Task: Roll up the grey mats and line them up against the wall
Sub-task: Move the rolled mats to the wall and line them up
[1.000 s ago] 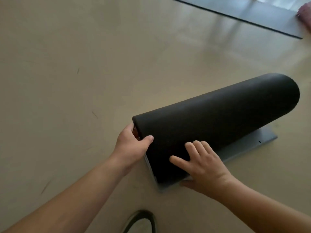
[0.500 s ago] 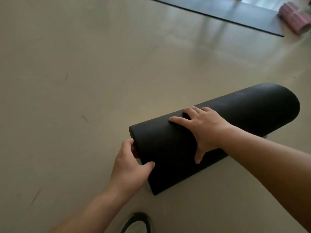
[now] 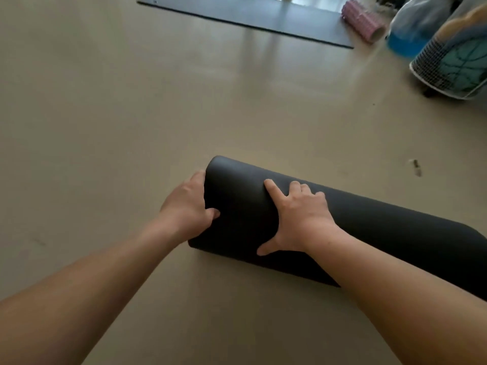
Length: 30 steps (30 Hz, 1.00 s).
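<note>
A dark grey mat [image 3: 369,233], rolled into a thick tube, lies on the beige floor from the centre out past the right edge. My left hand [image 3: 188,205] grips the tube's left end, thumb on the outer surface and fingers round the end face. My right hand [image 3: 299,217] presses on top of the roll with spread fingers, thumb low on the near side. A second grey mat [image 3: 250,15] lies flat on the floor at the far top.
A pink ridged foam roller [image 3: 363,22] lies beside the flat mat's right end. At the top right stand a white mesh basket [image 3: 434,67] and a blue-bottomed bag [image 3: 407,40]. A small scrap [image 3: 416,167] lies on the floor at right.
The loose flap under the roll has disappeared into the tube. My right hand moved from the near edge up onto the roll. The view swung, bringing in the basket and roller.
</note>
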Available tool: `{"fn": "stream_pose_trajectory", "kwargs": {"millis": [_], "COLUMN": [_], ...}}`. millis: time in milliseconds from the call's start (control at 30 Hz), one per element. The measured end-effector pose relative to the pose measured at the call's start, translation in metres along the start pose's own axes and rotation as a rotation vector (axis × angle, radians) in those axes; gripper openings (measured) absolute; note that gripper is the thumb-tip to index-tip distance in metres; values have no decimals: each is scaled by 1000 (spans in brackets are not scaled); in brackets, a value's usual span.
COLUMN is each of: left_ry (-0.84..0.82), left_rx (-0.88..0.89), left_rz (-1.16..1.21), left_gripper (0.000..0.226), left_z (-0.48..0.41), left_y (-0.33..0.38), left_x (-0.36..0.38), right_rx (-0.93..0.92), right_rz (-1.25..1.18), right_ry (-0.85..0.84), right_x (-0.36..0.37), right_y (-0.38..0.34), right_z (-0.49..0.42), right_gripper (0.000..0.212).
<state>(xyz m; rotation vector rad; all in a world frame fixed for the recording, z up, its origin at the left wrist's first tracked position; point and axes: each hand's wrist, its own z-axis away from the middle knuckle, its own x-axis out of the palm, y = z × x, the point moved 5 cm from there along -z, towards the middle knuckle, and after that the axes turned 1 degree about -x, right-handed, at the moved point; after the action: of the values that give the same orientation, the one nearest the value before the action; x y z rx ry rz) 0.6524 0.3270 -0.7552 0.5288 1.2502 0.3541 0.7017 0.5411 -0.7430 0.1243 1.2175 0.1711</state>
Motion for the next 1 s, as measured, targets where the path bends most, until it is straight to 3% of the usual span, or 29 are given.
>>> {"fn": "stream_pose_trajectory", "kwargs": {"millis": [367, 567, 733, 867, 1000], "left_ry": [-214, -243, -362, -299, -272], "left_rx": [352, 318, 375, 392, 450], "left_rz": [86, 14, -4, -4, -272], "left_gripper": [75, 59, 112, 116, 122], "left_z": [-54, -29, 2, 8, 20], "left_y": [191, 265, 284, 295, 317], "left_x": [142, 211, 249, 253, 254], "right_rx": [473, 679, 667, 523, 508], "right_rz": [-160, -216, -256, -251, -186], "right_ry": [-184, -242, -194, -193, -285], "right_x": [58, 91, 108, 107, 126], "right_y": [195, 273, 300, 315, 332], "right_z": [79, 138, 176, 222, 273], "right_gripper": [155, 156, 153, 147, 150]}}
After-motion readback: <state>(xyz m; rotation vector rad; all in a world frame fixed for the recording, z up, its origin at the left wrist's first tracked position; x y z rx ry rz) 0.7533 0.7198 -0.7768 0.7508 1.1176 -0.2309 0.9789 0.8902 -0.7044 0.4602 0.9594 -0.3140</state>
